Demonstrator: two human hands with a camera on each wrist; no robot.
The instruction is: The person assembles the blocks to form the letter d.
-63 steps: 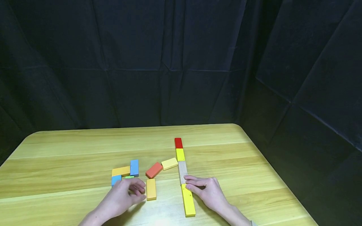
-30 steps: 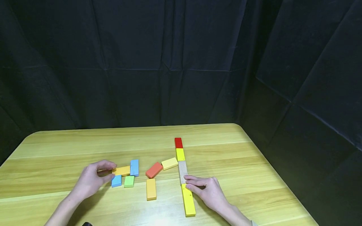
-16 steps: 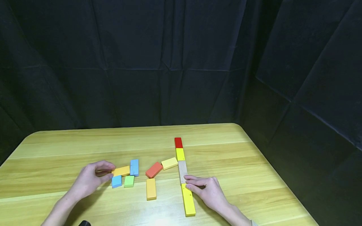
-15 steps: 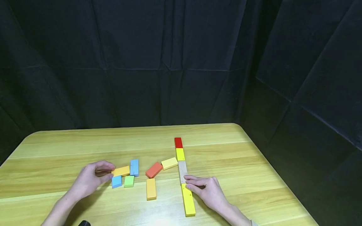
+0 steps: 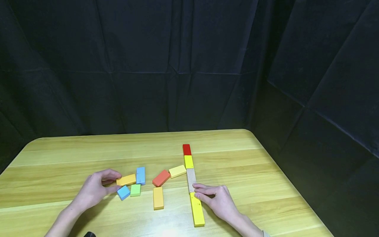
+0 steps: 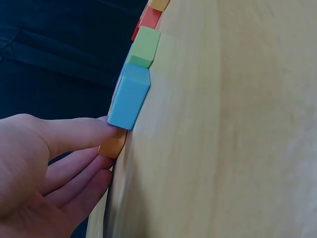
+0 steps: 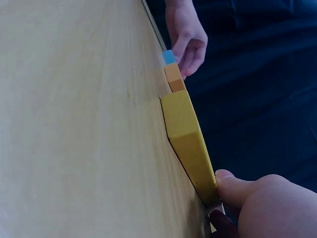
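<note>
In the head view, my left hand (image 5: 91,189) is at the left cluster, with the left end of an orange block (image 5: 126,180) between its thumb and fingers. The thumb also touches a small blue block (image 5: 123,192), which sits askew. A small green block (image 5: 135,190) and an upright-lying blue block (image 5: 140,175) are just right of these. My right hand (image 5: 217,200) rests on a straight row, its thumb on the long yellow block (image 5: 197,212) and a fingertip on the grey block (image 5: 191,180). Beyond lie a shorter-looking yellow block (image 5: 189,161) and a red block (image 5: 187,149).
Between the two groups lie a pale yellow block (image 5: 177,171), a coral red block (image 5: 161,178) and another orange block (image 5: 158,198). They all lie flat on the wooden table (image 5: 251,171). Dark curtains (image 5: 148,65) hang behind the table and to its right.
My left hand has gone left from near the front orange block to the left cluster. The small blue block has turned and shifted slightly right; the orange block has tilted slightly. My right hand keeps its place.
</note>
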